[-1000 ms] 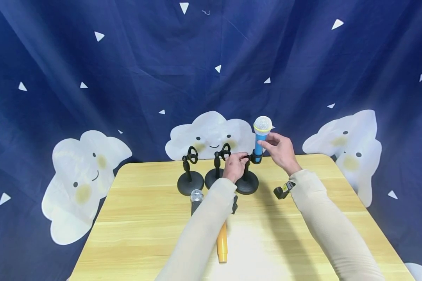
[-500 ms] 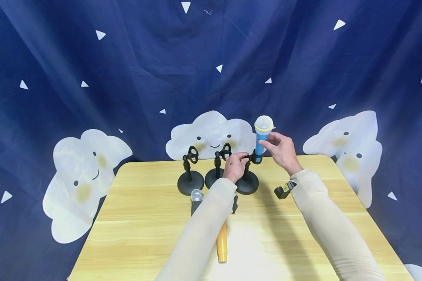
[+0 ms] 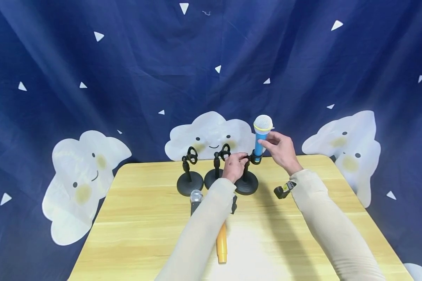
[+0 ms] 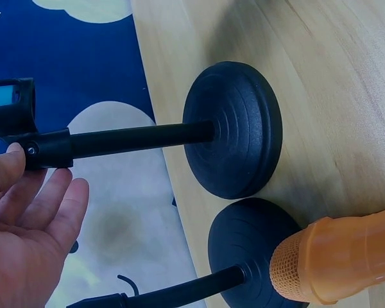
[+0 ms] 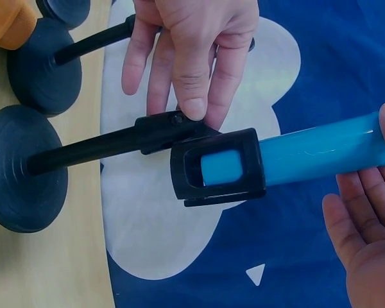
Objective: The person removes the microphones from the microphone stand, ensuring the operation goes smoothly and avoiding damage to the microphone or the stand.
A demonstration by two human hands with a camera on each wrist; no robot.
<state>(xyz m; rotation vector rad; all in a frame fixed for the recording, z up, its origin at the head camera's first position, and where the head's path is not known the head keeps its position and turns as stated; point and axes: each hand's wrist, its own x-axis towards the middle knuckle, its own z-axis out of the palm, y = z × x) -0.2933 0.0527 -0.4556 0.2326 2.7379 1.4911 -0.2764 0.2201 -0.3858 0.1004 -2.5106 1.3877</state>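
Note:
A blue microphone (image 3: pixel 260 144) with a white mesh head and a yellow ring stands upright, its lower end inside the clip (image 5: pixel 218 168) of the rightmost black microphone stand (image 3: pixel 247 182). My right hand (image 3: pixel 282 153) pinches its blue handle between thumb and fingers, just below the head. With thumb and fingertips, my left hand (image 3: pixel 235 168) grips the joint under that clip. In the left wrist view, the left hand (image 4: pixel 35 218) shows at this joint, and the stand's round base (image 4: pixel 234 131) rests on the table.
Two more black stands, one at the left (image 3: pixel 190 182) and one in the middle (image 3: pixel 213 177), carry bare clips. A black microphone (image 3: pixel 196 199) with a silver head and an orange microphone (image 3: pixel 222 244) lie on the wooden table (image 3: pixel 133 226), partly under my left sleeve. A blue curtain (image 3: pixel 144 58) hangs behind.
Both hands keep their holds on the stand and the blue microphone. Only a slight shift of the head view shows.

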